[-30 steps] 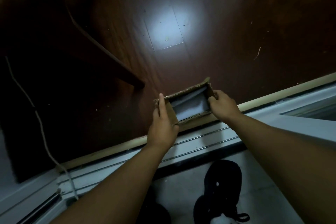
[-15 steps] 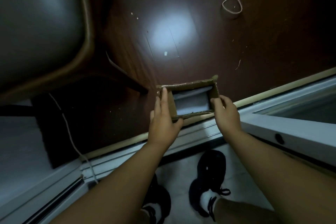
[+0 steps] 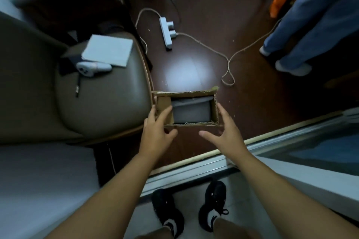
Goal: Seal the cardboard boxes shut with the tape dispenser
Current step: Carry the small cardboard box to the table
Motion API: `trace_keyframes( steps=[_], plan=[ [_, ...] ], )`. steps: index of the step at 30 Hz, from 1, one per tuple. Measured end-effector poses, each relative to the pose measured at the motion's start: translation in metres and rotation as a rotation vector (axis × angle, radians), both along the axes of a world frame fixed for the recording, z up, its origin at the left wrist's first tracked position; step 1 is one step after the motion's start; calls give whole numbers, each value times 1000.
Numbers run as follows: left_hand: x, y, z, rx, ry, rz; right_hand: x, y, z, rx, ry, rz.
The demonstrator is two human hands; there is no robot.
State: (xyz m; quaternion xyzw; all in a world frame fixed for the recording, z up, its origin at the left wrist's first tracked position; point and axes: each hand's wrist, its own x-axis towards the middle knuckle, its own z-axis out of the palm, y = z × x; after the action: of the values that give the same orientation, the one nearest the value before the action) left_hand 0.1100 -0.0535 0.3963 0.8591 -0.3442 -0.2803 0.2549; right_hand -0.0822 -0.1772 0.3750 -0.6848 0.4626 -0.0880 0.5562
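Observation:
I hold a small open cardboard box (image 3: 186, 94) above the dark floor, its top open towards me and a grey item (image 3: 191, 112) inside. My left hand (image 3: 157, 132) grips the box's near left corner, with one finger lying over the left inner flap and the thumb under the near edge. My right hand (image 3: 226, 132) lies with straight fingers against the right wall, its thumb spread away below the near edge. No tape dispenser shows in the head view.
A padded chair (image 3: 108, 103) stands at the left, carrying a white box (image 3: 107, 50) and a white controller (image 3: 93, 67). A power strip (image 3: 166, 32) and its cable lie on the wood floor. Another person's legs (image 3: 303, 31) stand at upper right. A door track (image 3: 223, 163) crosses by my shoes.
The view has swung upward, bringing the chair, power strip and another person's legs into sight. The box has turned square to me. My right hand's fingers have straightened and its thumb has spread.

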Motion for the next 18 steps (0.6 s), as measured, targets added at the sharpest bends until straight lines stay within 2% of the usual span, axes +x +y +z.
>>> trace_keyframes(
  steps=[7, 10, 13, 18],
  plan=[
    [56, 9, 163, -183, -35, 2, 49, -5, 155, -170, -101, -19],
    [74, 10, 220, -269, -5, -2, 68, -2, 219, -201, -201, -27],
    [88, 14, 262, -339, -3, -44, 79, 2, 269, -252, -260, 5],
    [105, 21, 297, -468, -23, -50, 89, -2, 318, -330, -235, 21]
  ],
)
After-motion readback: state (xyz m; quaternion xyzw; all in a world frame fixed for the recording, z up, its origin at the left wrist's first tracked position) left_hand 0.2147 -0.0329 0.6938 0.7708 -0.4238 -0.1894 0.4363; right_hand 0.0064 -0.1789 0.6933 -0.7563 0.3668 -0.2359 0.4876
